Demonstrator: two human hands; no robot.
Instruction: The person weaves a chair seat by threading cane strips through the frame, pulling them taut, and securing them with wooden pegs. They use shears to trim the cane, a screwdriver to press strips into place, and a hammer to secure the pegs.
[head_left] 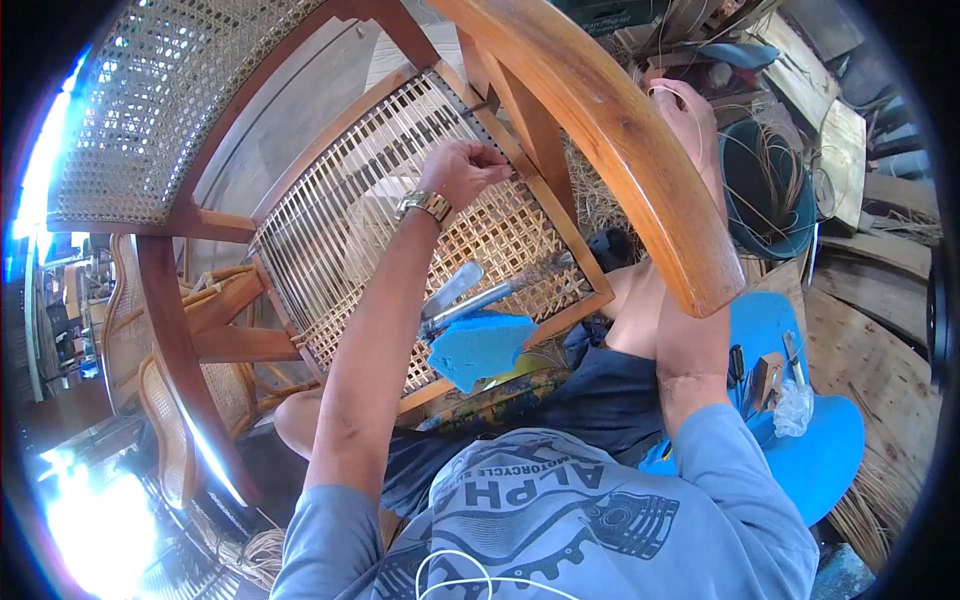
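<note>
A wooden chair lies tilted before me, its seat frame (565,235) strung with pale cane strands (325,215); the near part is woven into an open grid (490,235). My left hand (465,172), with a watch at the wrist, is closed in a pinch at the frame's right inner edge; whatever its fingertips hold is hidden. Beyond the curved wooden armrest (610,130), my right hand (688,115) is raised with its fingers curled round a thin cane strand (655,92). On the woven part rest a blue sponge-like piece (480,350) and metal-bladed tools (455,290).
The woven cane backrest (170,110) rises at upper left. A dark teal bucket (770,190) with loose strands stands at right. A blue plastic stool (825,450) carries small tools and crumpled clear plastic (795,408). Wooden boards and cane scraps lie around; other cane-backed chairs stand left.
</note>
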